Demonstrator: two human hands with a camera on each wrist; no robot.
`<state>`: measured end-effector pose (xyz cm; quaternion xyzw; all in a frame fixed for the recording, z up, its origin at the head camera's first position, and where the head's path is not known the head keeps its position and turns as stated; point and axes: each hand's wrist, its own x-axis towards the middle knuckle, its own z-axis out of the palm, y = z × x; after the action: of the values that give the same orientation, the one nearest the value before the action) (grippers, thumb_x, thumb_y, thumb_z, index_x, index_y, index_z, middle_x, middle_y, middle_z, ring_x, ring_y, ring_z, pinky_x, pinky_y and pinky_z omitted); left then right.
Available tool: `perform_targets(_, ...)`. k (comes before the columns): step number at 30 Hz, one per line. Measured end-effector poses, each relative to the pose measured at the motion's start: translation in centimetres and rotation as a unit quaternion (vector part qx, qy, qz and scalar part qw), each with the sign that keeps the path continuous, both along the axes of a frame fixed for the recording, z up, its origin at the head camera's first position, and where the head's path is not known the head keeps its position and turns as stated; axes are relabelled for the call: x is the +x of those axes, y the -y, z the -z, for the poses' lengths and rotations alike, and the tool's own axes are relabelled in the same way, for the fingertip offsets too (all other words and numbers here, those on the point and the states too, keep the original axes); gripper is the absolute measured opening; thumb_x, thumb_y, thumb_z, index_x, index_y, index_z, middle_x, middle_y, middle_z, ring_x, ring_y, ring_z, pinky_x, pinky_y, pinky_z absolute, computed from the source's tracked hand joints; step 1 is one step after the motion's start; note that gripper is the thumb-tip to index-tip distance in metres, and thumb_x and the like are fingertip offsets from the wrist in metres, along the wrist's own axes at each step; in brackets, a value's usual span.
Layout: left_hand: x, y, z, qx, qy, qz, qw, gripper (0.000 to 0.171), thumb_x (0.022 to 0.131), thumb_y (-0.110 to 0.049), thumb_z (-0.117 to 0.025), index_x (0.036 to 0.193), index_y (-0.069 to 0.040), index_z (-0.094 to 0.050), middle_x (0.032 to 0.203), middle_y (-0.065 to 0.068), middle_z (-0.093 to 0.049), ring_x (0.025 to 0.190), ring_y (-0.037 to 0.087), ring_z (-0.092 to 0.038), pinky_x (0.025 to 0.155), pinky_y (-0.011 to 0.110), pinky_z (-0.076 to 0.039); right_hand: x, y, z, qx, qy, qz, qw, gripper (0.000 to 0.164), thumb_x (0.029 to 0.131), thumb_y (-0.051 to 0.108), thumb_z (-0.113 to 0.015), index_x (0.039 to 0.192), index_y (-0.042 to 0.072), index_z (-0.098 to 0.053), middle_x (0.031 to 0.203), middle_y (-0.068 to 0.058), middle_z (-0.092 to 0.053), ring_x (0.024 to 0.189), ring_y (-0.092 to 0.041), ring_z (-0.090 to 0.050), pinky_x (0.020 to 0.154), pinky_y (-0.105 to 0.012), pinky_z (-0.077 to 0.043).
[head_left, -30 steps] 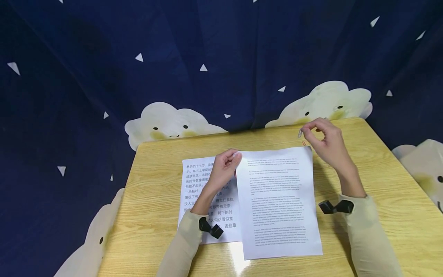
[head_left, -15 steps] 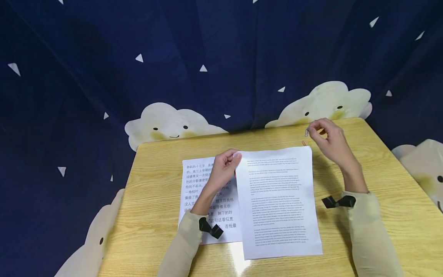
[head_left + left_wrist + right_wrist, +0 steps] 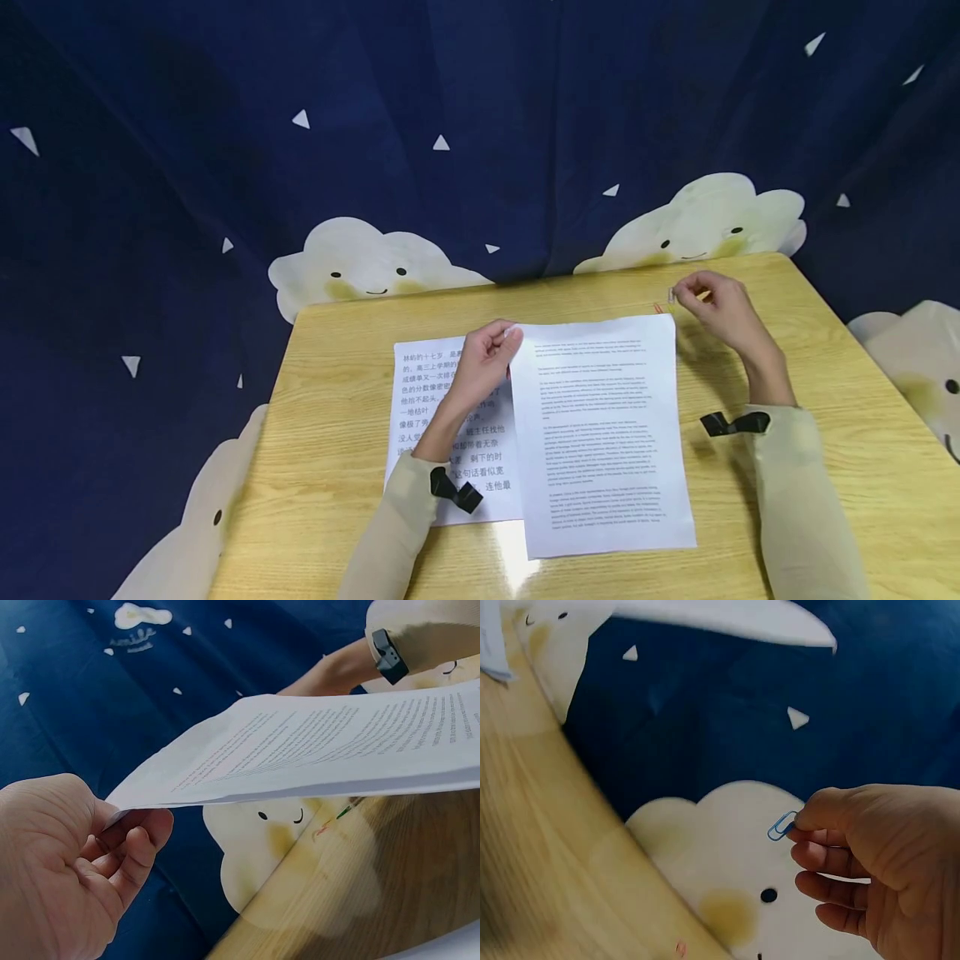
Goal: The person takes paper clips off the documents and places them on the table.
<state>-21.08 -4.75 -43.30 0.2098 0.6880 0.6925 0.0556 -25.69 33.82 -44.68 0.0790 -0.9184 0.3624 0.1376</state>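
Note:
My left hand [image 3: 483, 362] pinches the top left corner of a stack of printed paper [image 3: 600, 442], held up off the table; in the left wrist view the paper [image 3: 300, 750] bows outward from the thumb and fingers. Between thumb and index finger my right hand [image 3: 720, 308] pinches a blue paper clip [image 3: 780, 827], beyond the paper's top right corner and apart from it. Red paper clips [image 3: 658, 308] lie on the table just past that corner, beside a small yellow-green one [image 3: 672, 308].
A sheet with large Chinese print [image 3: 420, 408] lies on the wooden table [image 3: 315, 517], partly under the left forearm and the held paper. A dark blue curtain [image 3: 360, 167] with cloud figures hangs behind the table's far edge.
My right hand has shifted to the right and slightly nearer with the paper clip, away from the paper's corner. The left hand and the paper have stayed in place.

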Motion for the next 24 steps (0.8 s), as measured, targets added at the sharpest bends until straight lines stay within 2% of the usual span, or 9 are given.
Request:
perform_targets(3, 0.0, -0.1, 0.0, 0.000, 0.001, 0.001, 1.0000, 0.024, 0.102, -0.012, -0.050, 0.114, 0.004, -0.063, 0.075, 0.025, -0.063, 0.058, 0.054, -0.046, 0.046, 0.029, -0.042, -0.1, -0.7, 0.7, 0.007, 0.016, 0.008, 1.000, 0.025, 0.099, 0.025, -0.058, 0.103, 0.002, -0.067, 0.098, -0.015, -0.066, 0.080, -0.012, -0.050, 0.064, -0.014, -0.037)
perform_targets(5, 0.0, -0.1, 0.0, -0.003, 0.001, -0.001, 1.0000, 0.024, 0.102, -0.012, -0.051, 0.114, 0.005, -0.063, 0.076, 0.025, -0.063, 0.055, 0.049, -0.048, 0.046, 0.030, -0.042, -0.2, -0.9, 1.2, 0.012, 0.022, 0.010, 1.000, 0.026, 0.099, 0.025, -0.058, 0.103, 0.001, -0.067, 0.098, -0.015, -0.066, 0.081, -0.014, -0.051, 0.063, -0.014, -0.037)
perform_targets(10, 0.0, -0.2, -0.1, -0.006, 0.000, -0.006, 1.0000, 0.023, 0.102, -0.011, -0.051, 0.113, 0.005, -0.063, 0.075, 0.025, -0.063, 0.048, 0.026, -0.052, 0.046, 0.027, -0.043, -0.6, -1.8, 2.6, 0.022, 0.056, 0.014, 0.998, 0.030, 0.101, 0.030, -0.053, 0.106, 0.002, -0.064, 0.099, -0.015, -0.064, 0.085, -0.021, -0.051, 0.062, -0.020, -0.039)
perform_targets(14, 0.0, -0.2, 0.0, -0.006, 0.002, -0.007, 1.0000, 0.022, 0.102, -0.011, -0.051, 0.113, 0.004, -0.064, 0.075, 0.024, -0.063, 0.049, 0.022, -0.052, 0.046, 0.026, -0.043, -0.9, -2.5, 3.6, 0.029, 0.078, 0.014, 0.996, 0.031, 0.102, 0.030, -0.049, 0.105, 0.002, -0.062, 0.099, -0.015, -0.061, 0.087, -0.023, -0.050, 0.063, -0.024, -0.040)
perform_targets(18, 0.1, -0.2, 0.1, -0.008, 0.005, -0.013, 0.9999, 0.022, 0.102, -0.010, -0.051, 0.113, 0.003, -0.064, 0.075, 0.022, -0.063, 0.049, 0.018, -0.052, 0.046, 0.022, -0.043, -1.1, -3.1, 4.3, 0.042, 0.075, 0.010, 0.996, 0.028, 0.102, 0.025, -0.048, 0.103, 0.000, -0.061, 0.096, -0.016, -0.060, 0.084, -0.025, -0.050, 0.064, -0.027, -0.040)
perform_targets(20, 0.1, -0.2, 0.1, -0.008, 0.005, -0.014, 0.9999, 0.022, 0.102, -0.010, -0.050, 0.113, 0.003, -0.064, 0.075, 0.023, -0.063, 0.048, 0.022, -0.052, 0.046, 0.022, -0.043, -1.1, -3.2, 4.5, 0.052, 0.076, 0.010, 0.996, 0.028, 0.102, 0.023, -0.047, 0.101, -0.001, -0.061, 0.094, -0.017, -0.060, 0.081, -0.026, -0.050, 0.062, -0.029, -0.040)
perform_targets(24, 0.1, -0.2, 0.0, -0.009, 0.005, -0.014, 0.9999, 0.023, 0.102, -0.010, -0.050, 0.113, 0.004, -0.064, 0.077, 0.024, -0.063, 0.053, 0.042, -0.050, 0.046, 0.022, -0.043, -1.3, -3.5, 5.0, 0.067, 0.095, 0.004, 0.993, 0.028, 0.103, 0.022, -0.045, 0.099, -0.001, -0.060, 0.091, -0.017, -0.058, 0.073, -0.026, -0.049, 0.055, -0.031, -0.040)
